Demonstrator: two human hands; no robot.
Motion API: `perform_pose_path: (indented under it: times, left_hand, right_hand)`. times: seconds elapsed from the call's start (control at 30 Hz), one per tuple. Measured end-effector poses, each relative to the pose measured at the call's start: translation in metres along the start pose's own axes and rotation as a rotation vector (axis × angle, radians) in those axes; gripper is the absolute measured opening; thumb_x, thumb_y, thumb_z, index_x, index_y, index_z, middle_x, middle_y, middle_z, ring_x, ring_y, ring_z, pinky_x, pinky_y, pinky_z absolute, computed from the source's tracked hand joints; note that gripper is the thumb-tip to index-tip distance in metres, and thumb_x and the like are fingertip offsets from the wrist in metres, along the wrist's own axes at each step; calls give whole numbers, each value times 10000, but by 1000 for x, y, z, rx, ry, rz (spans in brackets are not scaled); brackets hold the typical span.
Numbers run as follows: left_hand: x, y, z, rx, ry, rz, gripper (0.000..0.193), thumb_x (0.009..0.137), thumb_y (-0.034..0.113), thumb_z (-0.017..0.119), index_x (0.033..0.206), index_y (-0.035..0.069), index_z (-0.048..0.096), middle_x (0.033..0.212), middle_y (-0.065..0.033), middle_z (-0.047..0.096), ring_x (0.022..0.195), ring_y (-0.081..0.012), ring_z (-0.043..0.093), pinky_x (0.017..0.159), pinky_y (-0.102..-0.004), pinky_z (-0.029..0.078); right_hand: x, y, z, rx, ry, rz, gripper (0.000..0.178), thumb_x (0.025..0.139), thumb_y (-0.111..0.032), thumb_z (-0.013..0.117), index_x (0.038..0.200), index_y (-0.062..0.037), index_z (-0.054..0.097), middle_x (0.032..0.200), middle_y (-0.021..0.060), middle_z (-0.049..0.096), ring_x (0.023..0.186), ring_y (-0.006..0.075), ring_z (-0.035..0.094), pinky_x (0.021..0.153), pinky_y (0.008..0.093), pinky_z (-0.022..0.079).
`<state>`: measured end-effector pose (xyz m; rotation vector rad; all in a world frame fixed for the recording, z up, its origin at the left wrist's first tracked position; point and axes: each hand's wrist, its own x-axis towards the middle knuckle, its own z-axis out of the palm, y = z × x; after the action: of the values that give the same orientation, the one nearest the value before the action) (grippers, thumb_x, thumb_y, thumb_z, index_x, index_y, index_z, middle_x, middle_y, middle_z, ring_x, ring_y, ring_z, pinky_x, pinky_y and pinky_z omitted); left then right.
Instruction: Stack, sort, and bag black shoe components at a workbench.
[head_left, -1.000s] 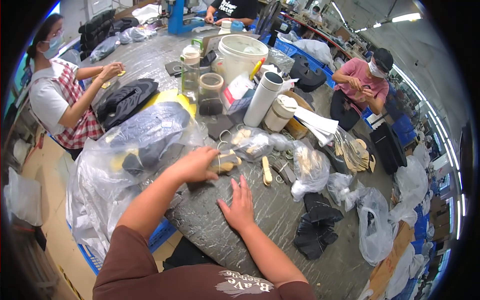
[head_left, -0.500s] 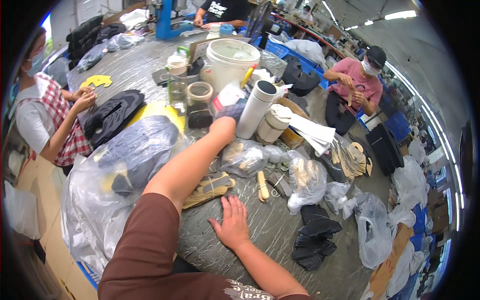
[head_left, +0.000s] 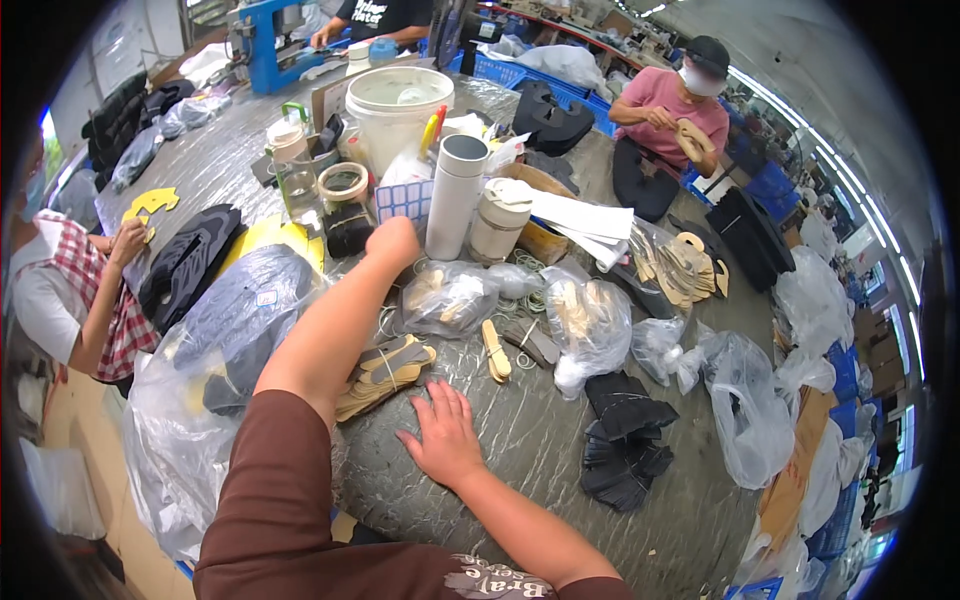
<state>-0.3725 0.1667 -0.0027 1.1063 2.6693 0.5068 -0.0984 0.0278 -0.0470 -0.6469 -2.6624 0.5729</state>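
Observation:
My left hand [head_left: 393, 240] is closed at the lower edge of a sheet of blue-bordered labels [head_left: 404, 200], which stands up above my knuckles. Its fingertips are hidden from me. Just right of that hand stands a white tumbler [head_left: 459, 198] with a grey lid. Flat on the grey table [head_left: 480, 530] lies my right hand [head_left: 446, 440], fingers spread, holding nothing. Its fingertips are close to a banded bundle of beige and grey cut pieces [head_left: 385, 378], beneath my left forearm. A smaller beige banded bundle [head_left: 495, 352] lies farther right.
A white bucket [head_left: 398, 125], glass jar [head_left: 297, 190] and tape roll [head_left: 343, 182] stand behind my left hand. Clear bags of pieces [head_left: 590, 325] and black fanned pieces [head_left: 628, 440] lie right; a large plastic bag [head_left: 190, 400] lies left. Co-workers sit or stand around the table.
The label sheet, a bluish blur before, now stands clearly above my left hand. My right hand stays flat. The view has shifted, and the pink-shirted co-worker now holds up a beige piece.

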Motion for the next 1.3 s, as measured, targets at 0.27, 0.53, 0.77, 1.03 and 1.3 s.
perform_pose_path:
  times: [0.27, 0.53, 0.77, 1.03, 1.3]
  left_hand:
    - [-108, -10, -45, -353, -24, 433, 157, 714, 112, 635, 822, 2, 662, 879, -232, 640, 832, -385, 630, 728, -435, 499]
    - [-288, -18, 16, -22, -55, 1023, 121, 702, 147, 645, 806, 86, 660, 783, -79, 629, 741, -294, 607, 652, -408, 487]
    - [-347, 1, 87, -425, -81, 894, 347, 800, 73, 514, 1130, -17, 575, 1120, -210, 567, 1097, -411, 480, 963, -468, 387]
    - [-353, 41, 69, -567, -307, 806, 501, 835, 54, 562, 1306, -42, 421, 1267, -270, 486, 1190, -409, 455, 1033, -439, 352]
    - [-378, 188, 99, -354, -151, 886, 603, 800, 159, 661, 1286, -87, 402, 1202, -240, 527, 1116, -418, 486, 962, -447, 397]
  right_hand:
    - [-14, 17, 5, 195, 307, 51, 606, 798, -269, 688, 1280, -4, 432, 1333, 228, 394, 1239, 386, 390, 1046, 451, 317]
    - [-90, 6, -37, -56, 403, 89, 488, 757, -109, 661, 1212, -53, 492, 1162, 178, 467, 1052, 355, 469, 915, 442, 389]
    - [-140, 12, -35, -153, 261, 236, 198, 804, -70, 553, 1001, -48, 554, 960, 138, 520, 950, 318, 490, 849, 418, 412]
    - [-180, 28, -73, 107, 623, 374, 175, 879, -36, 484, 1047, 5, 514, 923, 167, 576, 814, 328, 565, 764, 440, 454]
    - [-272, 101, -140, 621, 1202, 915, 339, 880, -88, 552, 1182, 22, 442, 883, 49, 564, 750, 139, 517, 731, 322, 445]
